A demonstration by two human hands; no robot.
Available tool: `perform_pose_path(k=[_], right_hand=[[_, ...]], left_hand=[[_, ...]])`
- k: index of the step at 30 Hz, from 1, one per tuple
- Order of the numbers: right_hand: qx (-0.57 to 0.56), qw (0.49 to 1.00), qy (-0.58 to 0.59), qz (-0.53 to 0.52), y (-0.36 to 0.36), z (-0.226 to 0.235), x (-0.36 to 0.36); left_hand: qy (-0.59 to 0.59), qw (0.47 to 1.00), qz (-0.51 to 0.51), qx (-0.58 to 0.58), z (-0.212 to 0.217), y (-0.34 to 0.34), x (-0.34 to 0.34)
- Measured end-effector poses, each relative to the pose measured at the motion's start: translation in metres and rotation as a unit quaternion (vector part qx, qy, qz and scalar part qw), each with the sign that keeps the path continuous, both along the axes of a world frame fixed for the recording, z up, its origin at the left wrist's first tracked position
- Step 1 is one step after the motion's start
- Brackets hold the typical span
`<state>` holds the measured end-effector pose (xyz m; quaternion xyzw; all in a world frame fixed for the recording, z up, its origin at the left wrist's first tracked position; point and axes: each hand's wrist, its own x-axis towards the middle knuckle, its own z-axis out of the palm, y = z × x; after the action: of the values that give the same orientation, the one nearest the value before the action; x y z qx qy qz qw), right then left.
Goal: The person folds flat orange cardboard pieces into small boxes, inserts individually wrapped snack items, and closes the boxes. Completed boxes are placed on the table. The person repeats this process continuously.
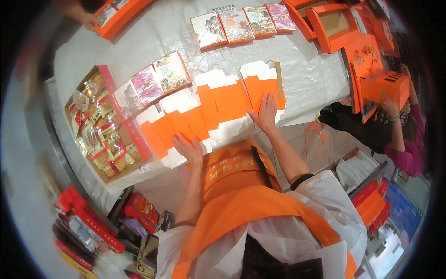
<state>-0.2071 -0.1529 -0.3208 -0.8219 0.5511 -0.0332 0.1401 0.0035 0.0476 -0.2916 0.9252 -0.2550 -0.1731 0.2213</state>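
Several unfolded orange-and-white carton blanks [223,103] lie side by side along the table's near edge. My left hand [188,149] rests on one orange blank [155,135] toward the left, its fingers stretched out. Farther right, my right hand [265,114] lies on another orange blank [261,88] with its fingers spread. A narrow tan strip [279,80] lies along that blank's right side. Just beyond the blanks stand small decorated boxes [171,72] with landscape pictures on top.
At left, an open red-edged carton [132,135] holds several wrapped pastries [100,123]. More picture-topped boxes [236,25] stand at the far side. Orange box trays [334,28] are at far right. A co-worker's hands [390,108] handle an orange box; another person's hand [89,21] touches one at far left.
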Motion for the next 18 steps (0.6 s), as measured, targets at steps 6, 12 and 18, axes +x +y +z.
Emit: perform_pose_path(k=[6, 12, 18], right_hand=[[0.073, 0.995, -0.04, 0.052, -0.01, -0.001, -0.017], [0.312, 0.937, -0.153, -0.042, -0.049, 0.031, -0.044], [0.038, 0.89, -0.419, -0.179, -0.043, 0.132, -0.08]], left_hand=[[0.063, 0.989, -0.058, -0.124, 0.038, -0.036, -0.049], [0.314, 0.93, -0.087, -0.172, 0.084, -0.076, -0.094], [0.385, 0.881, -0.152, -0.228, 0.14, -0.111, -0.124]])
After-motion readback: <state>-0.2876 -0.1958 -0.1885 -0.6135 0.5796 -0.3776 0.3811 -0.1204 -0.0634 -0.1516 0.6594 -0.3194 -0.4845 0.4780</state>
